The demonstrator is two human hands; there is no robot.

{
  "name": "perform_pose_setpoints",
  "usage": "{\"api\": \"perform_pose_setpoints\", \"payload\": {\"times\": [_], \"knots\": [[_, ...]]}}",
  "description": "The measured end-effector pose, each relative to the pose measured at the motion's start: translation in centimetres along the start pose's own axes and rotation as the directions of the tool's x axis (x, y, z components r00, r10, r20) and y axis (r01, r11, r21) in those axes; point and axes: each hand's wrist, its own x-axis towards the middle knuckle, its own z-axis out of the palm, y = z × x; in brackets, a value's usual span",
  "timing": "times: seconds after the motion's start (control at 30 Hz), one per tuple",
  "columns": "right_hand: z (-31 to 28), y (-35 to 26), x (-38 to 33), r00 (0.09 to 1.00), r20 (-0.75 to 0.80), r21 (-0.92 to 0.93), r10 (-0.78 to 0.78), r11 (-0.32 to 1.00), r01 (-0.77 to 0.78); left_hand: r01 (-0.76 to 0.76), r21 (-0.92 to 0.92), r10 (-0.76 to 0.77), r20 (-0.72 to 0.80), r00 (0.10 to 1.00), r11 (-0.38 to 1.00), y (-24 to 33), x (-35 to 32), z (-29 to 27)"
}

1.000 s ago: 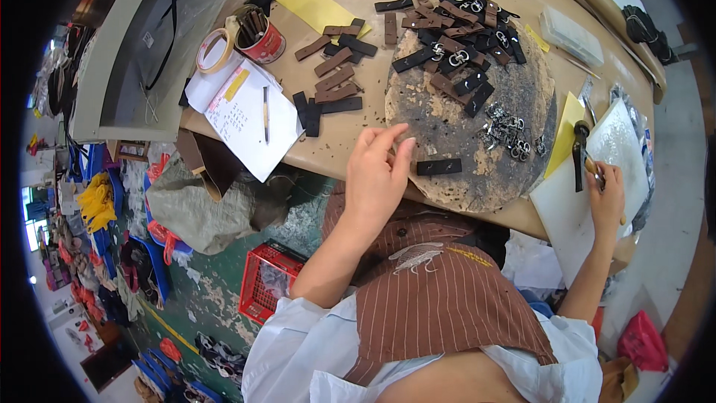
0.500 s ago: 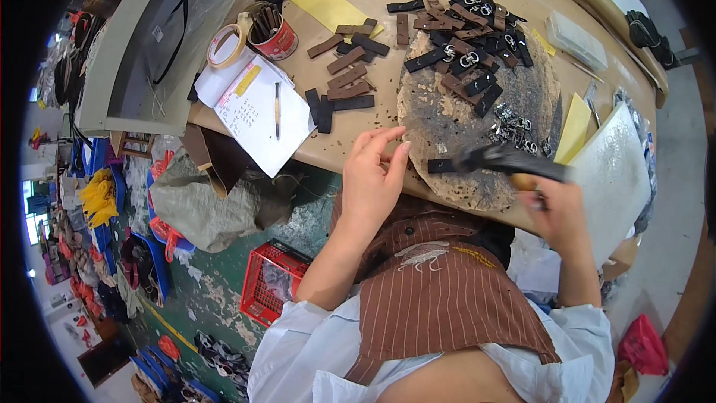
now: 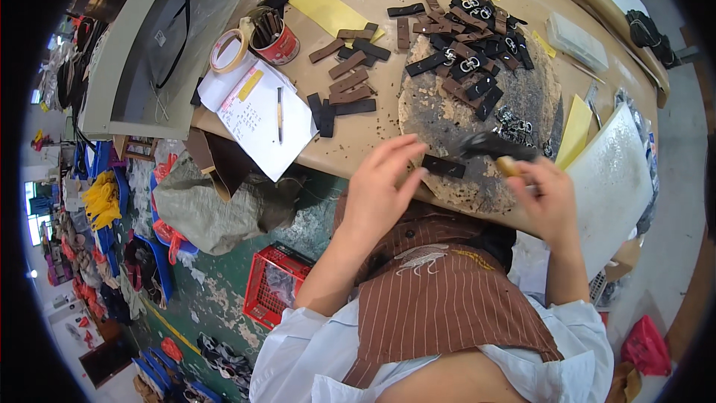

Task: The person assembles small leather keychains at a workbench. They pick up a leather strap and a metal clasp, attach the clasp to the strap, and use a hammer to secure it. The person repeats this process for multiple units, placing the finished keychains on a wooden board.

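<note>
My right hand (image 3: 548, 198) is closed around the short wooden handle of a hammer (image 3: 492, 145), whose dark head is smeared by motion. Below the hammer's head, a black leather strip (image 3: 445, 167) lies flat on the worn round pounding board (image 3: 477, 192). At the strip's left end is my left hand (image 3: 384, 183), thumb and fingers apart, with nothing seen in it. Small metal clasps (image 3: 514, 127) are heaped just beyond the hammer. Farther back, black and brown strips (image 3: 466, 37), some with metal clasps attached, form a pile.
Loose strips (image 3: 349, 78) lie left of the board. An open notebook (image 3: 261, 116) with a pen, a tape roll (image 3: 227, 51) and a red can (image 3: 280, 46) of rods are at the left. Yellow sheets (image 3: 574, 133) and a clear plastic box (image 3: 576, 41) sit at the right.
My left hand has shifted slightly right, toward the strip. The hammer's head is in a somewhat different position above the board, and my right hand has moved a little left.
</note>
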Motion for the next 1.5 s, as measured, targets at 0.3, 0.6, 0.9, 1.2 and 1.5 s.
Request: {"api": "perform_pose_setpoints", "payload": {"times": [0.3, 0.6, 0.9, 1.2, 1.5], "knots": [[-7.8, 9.6, -4.8, 0.709, -0.612, -0.191, 0.351, 0.804, -0.563, -0.386, 0.142, 0.384, 0.038, 0.922, 0.912, -2.1, 5.1, 4.6], [-5.8, 9.8, -4.7, 0.648, -0.639, 0.084, 0.415, 0.875, -0.478, -0.071, 0.147, 0.051, 0.138, 0.989, 0.987, 4.1, 8.3, 8.6], [0.2, 2.8, -1.5, 0.967, -0.219, 0.287, 0.128, 0.956, -0.061, 0.369, -0.445, -0.198, 0.384, 0.902, 0.816, 2.0, 5.1, 7.4], [2.4, -0.4, -0.3, 0.954, -0.116, 0.417, -0.275, 0.858, 0.299, 0.709, -0.683, -0.262, 0.662, 0.702, 0.176, 3.1, 0.2, 2.3], [2.5, -1.3, 0.0, 0.824, -0.113, 0.241, -0.554, 0.79, 0.564, 0.692, -0.612, -0.28, 0.637, 0.719, 0.384, 3.6, -0.2, 1.1]]}}
